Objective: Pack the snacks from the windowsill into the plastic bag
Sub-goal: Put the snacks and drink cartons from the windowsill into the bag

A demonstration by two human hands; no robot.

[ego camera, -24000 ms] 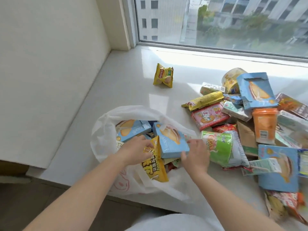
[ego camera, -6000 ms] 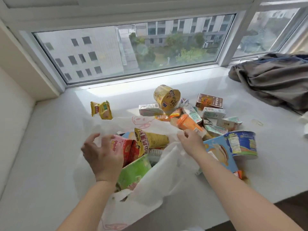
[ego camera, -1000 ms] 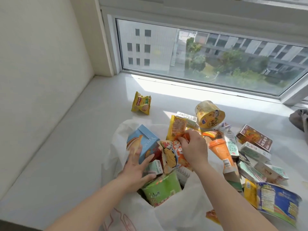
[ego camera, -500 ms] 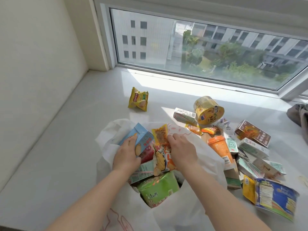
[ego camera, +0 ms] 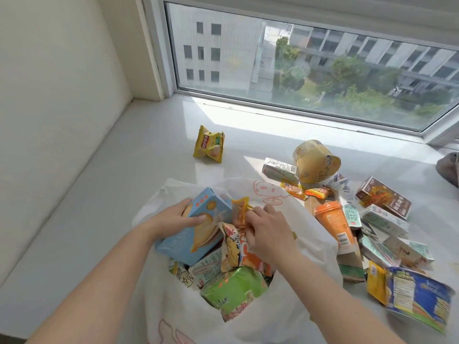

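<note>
A white plastic bag (ego camera: 293, 306) lies open on the windowsill (ego camera: 139, 150), stuffed with snacks. My left hand (ego camera: 173, 219) grips a light blue box (ego camera: 196, 227) at the bag's mouth. My right hand (ego camera: 268, 232) pinches a small orange packet (ego camera: 239, 211) and pushes it down among the other packs. A green noodle cup (ego camera: 231, 291) lies lower in the bag. To the right, loose on the sill, are an orange cup (ego camera: 334, 224), a yellow noodle bowl (ego camera: 314, 162), a brown box (ego camera: 383, 197) and a blue bowl (ego camera: 419, 299).
A yellow chip bag (ego camera: 209, 147) sits alone farther back on the sill. Several small drink cartons (ego camera: 279, 170) are scattered to the right. A wall (ego camera: 57, 83) bounds the left, the window (ego camera: 310, 65) the back. Grey cloth (ego camera: 449, 167) shows at the right edge.
My right hand has lowered the small orange packet from above the bag into its mouth. My left hand has shifted onto the light blue box and tilted it.
</note>
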